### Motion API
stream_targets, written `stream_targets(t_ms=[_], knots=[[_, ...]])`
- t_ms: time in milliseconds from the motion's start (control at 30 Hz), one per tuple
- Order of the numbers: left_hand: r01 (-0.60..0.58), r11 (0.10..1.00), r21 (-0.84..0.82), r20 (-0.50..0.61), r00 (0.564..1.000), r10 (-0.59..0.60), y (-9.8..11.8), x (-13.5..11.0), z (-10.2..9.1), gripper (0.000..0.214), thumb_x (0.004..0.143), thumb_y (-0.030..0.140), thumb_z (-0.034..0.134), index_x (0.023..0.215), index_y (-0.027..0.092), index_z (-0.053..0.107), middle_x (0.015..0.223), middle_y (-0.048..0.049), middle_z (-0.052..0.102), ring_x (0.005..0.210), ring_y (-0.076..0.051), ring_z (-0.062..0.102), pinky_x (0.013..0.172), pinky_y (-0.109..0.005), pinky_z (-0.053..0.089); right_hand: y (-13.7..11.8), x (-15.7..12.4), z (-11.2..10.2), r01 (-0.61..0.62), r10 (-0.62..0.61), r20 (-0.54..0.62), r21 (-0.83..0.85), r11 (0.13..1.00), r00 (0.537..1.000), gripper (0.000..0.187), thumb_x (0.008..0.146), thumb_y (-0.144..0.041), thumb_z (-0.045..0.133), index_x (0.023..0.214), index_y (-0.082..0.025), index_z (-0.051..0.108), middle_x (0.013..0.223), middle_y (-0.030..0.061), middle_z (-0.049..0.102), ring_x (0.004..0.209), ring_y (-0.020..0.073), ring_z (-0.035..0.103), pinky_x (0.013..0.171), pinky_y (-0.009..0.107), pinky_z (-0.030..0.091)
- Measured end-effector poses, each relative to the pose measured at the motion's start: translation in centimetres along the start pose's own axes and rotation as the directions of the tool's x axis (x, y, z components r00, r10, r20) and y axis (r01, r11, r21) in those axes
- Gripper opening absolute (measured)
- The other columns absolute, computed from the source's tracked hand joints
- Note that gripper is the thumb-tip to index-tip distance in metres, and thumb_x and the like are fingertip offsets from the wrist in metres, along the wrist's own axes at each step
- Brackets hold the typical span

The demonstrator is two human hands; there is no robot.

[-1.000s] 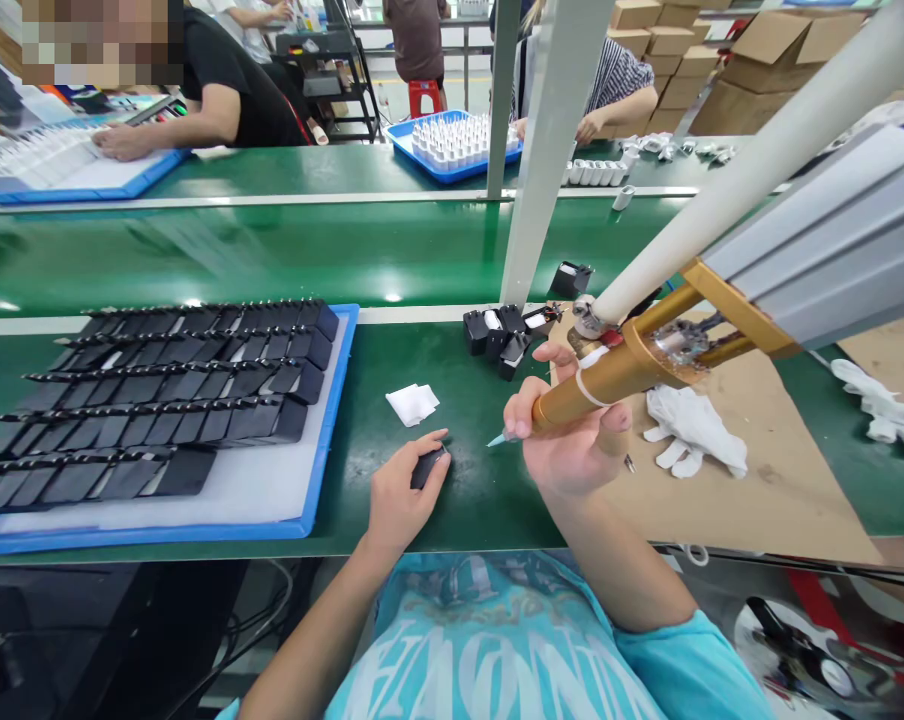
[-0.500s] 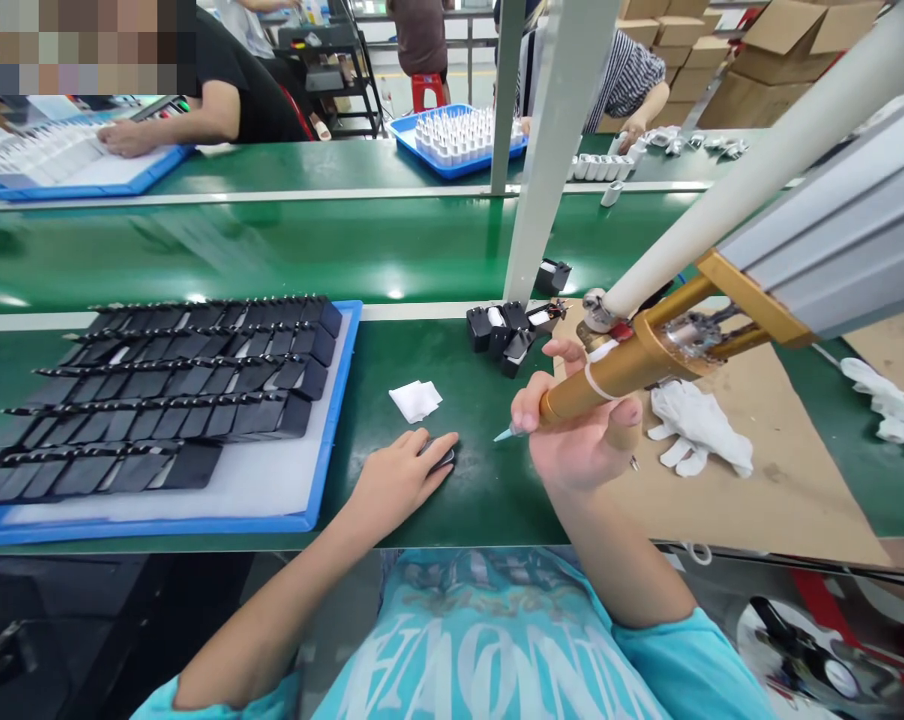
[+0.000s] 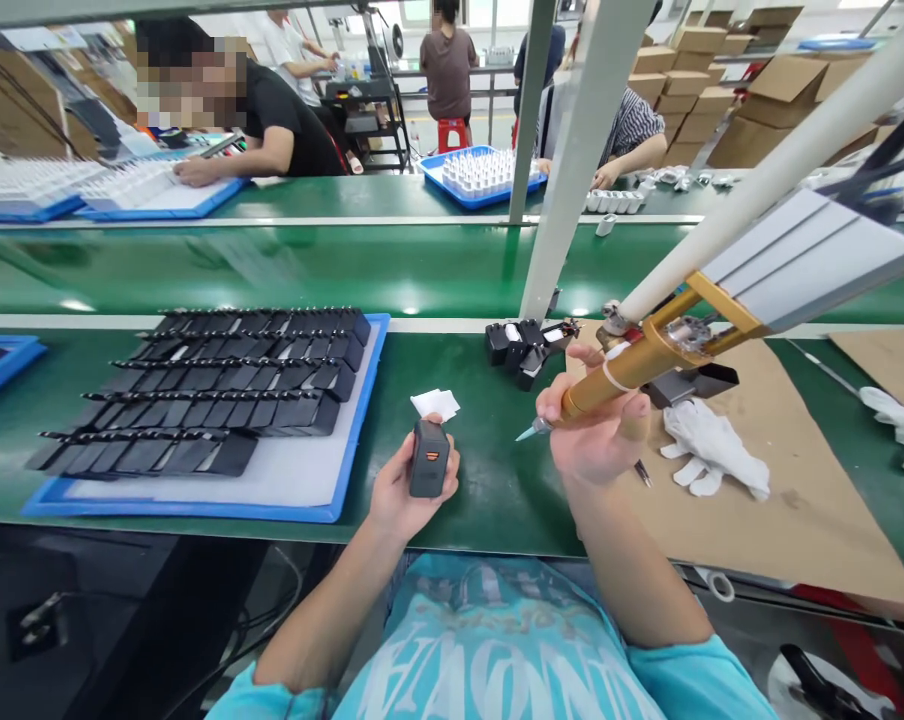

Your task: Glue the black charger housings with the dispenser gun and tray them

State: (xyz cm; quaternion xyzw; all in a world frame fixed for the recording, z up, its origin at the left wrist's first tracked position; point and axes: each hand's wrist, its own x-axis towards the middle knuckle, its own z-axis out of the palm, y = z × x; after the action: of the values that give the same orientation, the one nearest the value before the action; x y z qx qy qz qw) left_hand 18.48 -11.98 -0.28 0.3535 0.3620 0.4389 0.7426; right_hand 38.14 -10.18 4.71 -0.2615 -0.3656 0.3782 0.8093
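My left hand [image 3: 405, 495] is turned palm up and its fingers wrap round a small black plastic housing [image 3: 429, 462]. One face of the housing points up at me, with a slot that shows orange inside. In my right hand [image 3: 598, 435] is a gold-coloured glue dispensing gun [image 3: 609, 380] with a tapered teal nozzle [image 3: 528, 432]. The gun is tilted, its nozzle pointing down and left, apart from the housing. A folded white tissue [image 3: 435, 403] lies just behind my left hand.
At left, a blue tray [image 3: 339, 500] bears rows of black housings [image 3: 234, 390]. More black parts [image 3: 523, 350] sit by the metal post [image 3: 564, 200]. White gloves [image 3: 714, 450] rest on brown cardboard [image 3: 812, 490] at right. Co-workers work across the bench.
My left hand has turned from palm down to palm up and now holds the black housing raised. My right hand keeps the gun. The whole view has shifted slightly.
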Motion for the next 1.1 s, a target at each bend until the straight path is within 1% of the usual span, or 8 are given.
stream_targets(t_ms=[167, 300, 433, 500, 600, 733, 867, 1100], knots=[[-0.092, 0.995, 0.031, 0.013, 0.996, 0.092, 0.2, -0.1, -0.7, 0.046, 0.088, 0.062, 0.041, 0.116, 0.027, 0.049, 0.072, -0.0005, 0.045, 0.053, -0.013, 0.043, 0.047, -0.026, 0.037, -0.1, 0.0, 0.1, 0.000, -0.001, -0.025, -0.033, 0.999, 1.000, 0.037, 0.081, -0.061, 0.054, 0.102, -0.030, 0.058, 0.109, 0.0020, 0.064, 0.044, 0.0093, 0.054, 0.040, 0.028, 0.044], [-0.217, 0.867, 0.449, -0.068, 0.959, 0.275, 0.8, -0.9, -3.1, 0.046, 0.089, 0.058, 0.049, 0.124, 0.027, 0.048, 0.089, -0.0049, 0.058, 0.071, -0.018, 0.058, 0.062, -0.031, 0.049, -0.1, -0.1, 0.0, -0.008, 0.008, -0.019, 0.020, 1.000, 1.000, 0.034, 0.081, -0.057, 0.056, 0.104, -0.033, 0.060, 0.106, -0.0003, 0.065, 0.045, 0.0103, 0.055, 0.042, 0.030, 0.044], [-0.068, 0.211, 0.975, -0.086, 0.762, 0.642, 3.0, -2.7, -8.1, 0.043, 0.089, 0.047, 0.059, 0.124, 0.024, 0.056, 0.102, -0.0086, 0.065, 0.087, -0.023, 0.060, 0.081, -0.038, 0.047, -0.1, -0.2, -0.3, -0.027, 0.027, -0.010, 0.066, 0.997, 1.000, 0.035, 0.080, -0.056, 0.058, 0.104, -0.032, 0.063, 0.107, -0.0010, 0.064, 0.046, 0.0112, 0.057, 0.042, 0.031, 0.043], [0.132, -0.134, 0.982, 0.018, 0.643, 0.766, 4.5, -3.8, -11.2, 0.039, 0.087, 0.045, 0.061, 0.118, 0.022, 0.063, 0.090, -0.0091, 0.067, 0.092, -0.028, 0.058, 0.086, -0.042, 0.042, 0.0, -0.1, -0.5, -0.037, 0.037, -0.001, 0.073, 0.997, 0.999, 0.037, 0.079, -0.056, 0.059, 0.107, -0.032, 0.063, 0.108, -0.0011, 0.063, 0.046, 0.0116, 0.057, 0.042, 0.032, 0.043], [0.346, -0.388, 0.854, 0.104, 0.616, 0.781, 6.4, -5.3, -15.4, 0.040, 0.088, 0.045, 0.060, 0.117, 0.019, 0.067, 0.083, -0.0111, 0.068, 0.097, -0.032, 0.056, 0.087, -0.044, 0.039, 0.1, 0.0, -0.7, -0.025, 0.024, 0.013, 0.064, 0.998, 1.000, 0.040, 0.077, -0.057, 0.061, 0.108, -0.032, 0.062, 0.107, -0.0007, 0.063, 0.045, 0.0113, 0.057, 0.041, 0.032, 0.043], [0.435, -0.454, 0.778, 0.069, 0.658, 0.750, 7.9, -5.8, -19.0, 0.045, 0.090, 0.045, 0.056, 0.124, 0.018, 0.065, 0.097, -0.0157, 0.067, 0.106, -0.036, 0.054, 0.092, -0.049, 0.037, 0.1, 0.0, -0.4, 0.000, -0.001, 0.015, 0.073, 0.997, 1.000, 0.034, 0.081, -0.053, 0.059, 0.107, -0.032, 0.060, 0.108, 0.0001, 0.064, 0.047, 0.0102, 0.057, 0.042, 0.030, 0.045], [0.471, -0.418, 0.777, 0.047, 0.619, 0.784, 8.2, -5.1, -20.0, 0.044, 0.090, 0.046, 0.054, 0.121, 0.017, 0.064, 0.123, -0.0217, 0.056, 0.123, -0.044, 0.044, 0.094, -0.057, 0.038, 0.2, -0.2, -0.2, 0.015, -0.017, 0.025, 0.069, 0.997, 1.000, 0.030, 0.084, -0.051, 0.056, 0.105, -0.030, 0.058, 0.114, 0.0014, 0.062, 0.049, 0.0093, 0.057, 0.045, 0.029, 0.045], [0.112, -0.380, 0.918, 0.260, 0.555, 0.790, 11.4, -3.0, -15.1, 0.039, 0.083, 0.036, 0.058, 0.122, 0.029, 0.053, 0.138, -0.0114, 0.049, 0.128, -0.038, 0.046, 0.106, -0.063, 0.033, 0.3, -0.2, -1.0, -0.002, 0.002, 0.016, -0.004, 1.000, 1.000, 0.034, 0.083, -0.053, 0.056, 0.107, -0.030, 0.053, 0.116, 0.0040, 0.059, 0.049, 0.0076, 0.053, 0.045, 0.028, 0.044]])
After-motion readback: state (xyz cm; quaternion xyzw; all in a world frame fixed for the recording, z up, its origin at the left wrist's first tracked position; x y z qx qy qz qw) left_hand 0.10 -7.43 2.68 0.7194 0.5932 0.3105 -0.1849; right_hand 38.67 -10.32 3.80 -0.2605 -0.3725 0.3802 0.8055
